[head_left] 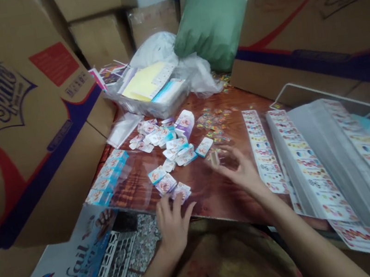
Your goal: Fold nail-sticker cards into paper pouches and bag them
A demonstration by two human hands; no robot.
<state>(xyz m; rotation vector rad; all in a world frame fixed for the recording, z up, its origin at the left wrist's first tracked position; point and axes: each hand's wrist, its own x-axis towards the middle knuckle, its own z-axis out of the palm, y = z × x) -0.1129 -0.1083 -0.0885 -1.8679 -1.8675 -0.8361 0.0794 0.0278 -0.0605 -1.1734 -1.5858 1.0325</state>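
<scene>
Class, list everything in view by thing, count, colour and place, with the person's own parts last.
Table: one, red-brown, centre
Large cartons: two, brown, left and right
Rear cartons: at least three, brown, back
Sack: one, green, back
Tray: one, clear, table's rear
Papers: several, yellow, white, blue, in tray
Box row: count unclear, white-blue, table's left edge
Loose boxes: many, white-blue or white-purple, mid-table
Bits: many, multicoloured, right of loose boxes
Strips: many, white, colour-printed, table's right
Nail carton: one, white-blue, lower left
Floor: one patch, speckled grey, below table
Held item: one, pale brown, right fingertips
Left hand: one, bare, at nearest loose boxes
Right hand: one, bare, near bits
</scene>
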